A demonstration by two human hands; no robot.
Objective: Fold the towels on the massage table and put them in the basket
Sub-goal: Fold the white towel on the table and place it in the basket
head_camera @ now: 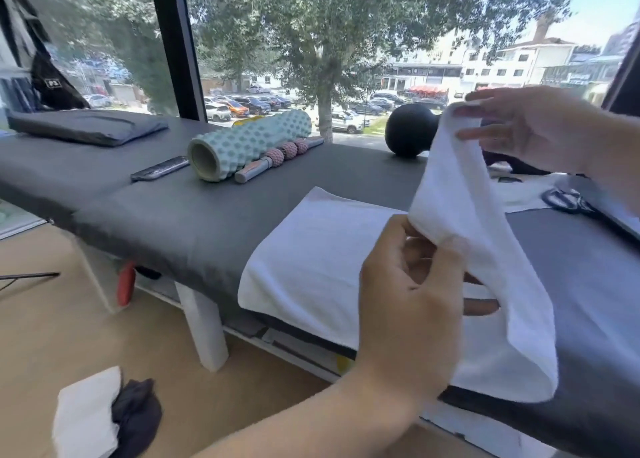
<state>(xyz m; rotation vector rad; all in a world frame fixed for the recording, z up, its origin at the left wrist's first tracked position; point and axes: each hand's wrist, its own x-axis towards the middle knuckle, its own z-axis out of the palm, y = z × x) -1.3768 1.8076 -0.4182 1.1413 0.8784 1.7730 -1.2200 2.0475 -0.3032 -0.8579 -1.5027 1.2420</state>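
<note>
A white towel (311,267) lies half spread over the near edge of the grey massage table (180,222). Its right part is lifted and folded over. My left hand (408,298) pinches the near corner of the lifted part, fingers curled round the cloth. My right hand (530,132) holds the far corner higher up, near the window, with the cloth between thumb and fingers. No basket is in view.
On the table stand a teal foam roller (242,142), a pink massage stick (277,158), a dark flat case (159,173), a black ball (410,130), a folded grey cloth (86,126) and scissors (568,201). White and dark cloths (100,419) lie on the floor.
</note>
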